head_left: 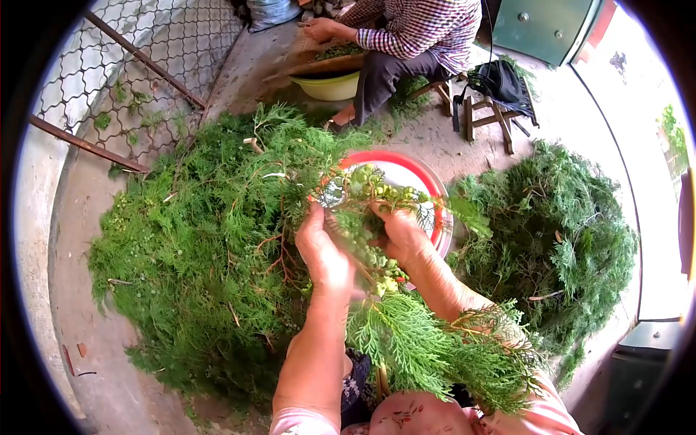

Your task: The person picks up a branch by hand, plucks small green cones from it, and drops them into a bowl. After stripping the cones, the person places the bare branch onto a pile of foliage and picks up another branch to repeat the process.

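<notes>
fingers (pixel 316 217) of my left hand (pixel 328 255) are curled tight round the stem of a leafy sprig (pixel 362 217), and from there i read the scene from the left. at the far left a wire mesh fence (pixel 156 65) stands beside the concrete floor (pixel 80 239). next comes a big heap of green cuttings (pixel 196 246), with my left hand over its right edge. the sprig runs between both hands: its top, thick with small green cones (pixel 378 190), sits over a red-rimmed basin (pixel 406 163), while its feathery lower end drapes across my right forearm. my right hand (pixel 402 235) grips the sprig among the cones, its fingers closed narrow on it. above the basin another person in a checked shirt (pixel 424 29) sits with one hand at a tray over a pale green bowl (pixel 330 88). a black bag (pixel 496 80) rests on a wooden stool beside them. furthest right lies a second heap of greenery (pixel 562 217).
</notes>
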Available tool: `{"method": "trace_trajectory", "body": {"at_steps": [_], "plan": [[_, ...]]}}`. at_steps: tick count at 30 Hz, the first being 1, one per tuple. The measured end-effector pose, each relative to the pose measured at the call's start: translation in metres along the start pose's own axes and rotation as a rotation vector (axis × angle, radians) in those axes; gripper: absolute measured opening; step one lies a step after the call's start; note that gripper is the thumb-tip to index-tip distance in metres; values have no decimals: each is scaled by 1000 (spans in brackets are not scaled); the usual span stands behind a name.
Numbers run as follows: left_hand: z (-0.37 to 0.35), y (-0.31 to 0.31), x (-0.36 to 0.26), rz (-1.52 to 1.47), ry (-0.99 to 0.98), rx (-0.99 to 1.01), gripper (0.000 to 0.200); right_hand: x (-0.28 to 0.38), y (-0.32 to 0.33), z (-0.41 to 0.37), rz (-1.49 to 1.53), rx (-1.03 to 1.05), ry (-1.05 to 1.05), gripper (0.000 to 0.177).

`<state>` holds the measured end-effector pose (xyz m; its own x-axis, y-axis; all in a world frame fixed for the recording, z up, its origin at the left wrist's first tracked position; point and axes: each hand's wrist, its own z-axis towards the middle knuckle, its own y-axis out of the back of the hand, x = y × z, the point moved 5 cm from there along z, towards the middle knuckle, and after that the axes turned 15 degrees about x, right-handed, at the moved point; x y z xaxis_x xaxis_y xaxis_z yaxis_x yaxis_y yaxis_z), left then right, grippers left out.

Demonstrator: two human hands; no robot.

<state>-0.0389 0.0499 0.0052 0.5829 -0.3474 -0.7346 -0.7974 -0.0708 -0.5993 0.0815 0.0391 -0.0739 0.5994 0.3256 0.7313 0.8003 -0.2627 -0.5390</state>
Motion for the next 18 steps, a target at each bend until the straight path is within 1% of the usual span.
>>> {"method": "trace_trajectory", "body": {"at_steps": [1,2,4,5,6,7,8,9,10,12,13,14,17,18], "plan": [[0,-1,0,-11,-1,15,24,-21,20,21,-199,-5,85,20],[-1,-2,0,-22,-1,30,24,-29,26,30,-409,43,240,21],[-3,-1,-1,2,-6,1,24,-22,13,26,-827,40,590,23],[-4,0,-1,14,-8,-13,24,-28,22,23,-1087,-48,426,23],[-1,2,1,7,-36,17,24,-17,13,13,-1244,-57,340,31],[4,8,7,0,-65,47,24,-12,5,9,-1395,-46,199,42],[7,11,10,-7,-92,77,23,-1,-3,6,-1575,5,-13,54],[7,11,12,25,-78,45,22,5,-9,3,-1712,40,-165,68],[6,10,13,25,-66,38,22,8,-14,1,-1847,136,-366,81],[4,8,14,22,-41,23,22,30,-21,-20,-1789,-17,-252,66],[9,16,20,95,-78,60,22,27,-15,-16,-1807,-68,-151,55],[10,18,21,82,-78,67,22,26,-9,-14,-1820,-118,-50,44],[10,21,26,-3,-62,86,22,29,2,-14,-1445,-89,-172,42],[10,20,26,4,-71,89,22,26,8,-12,-1440,-86,-167,40]]}}
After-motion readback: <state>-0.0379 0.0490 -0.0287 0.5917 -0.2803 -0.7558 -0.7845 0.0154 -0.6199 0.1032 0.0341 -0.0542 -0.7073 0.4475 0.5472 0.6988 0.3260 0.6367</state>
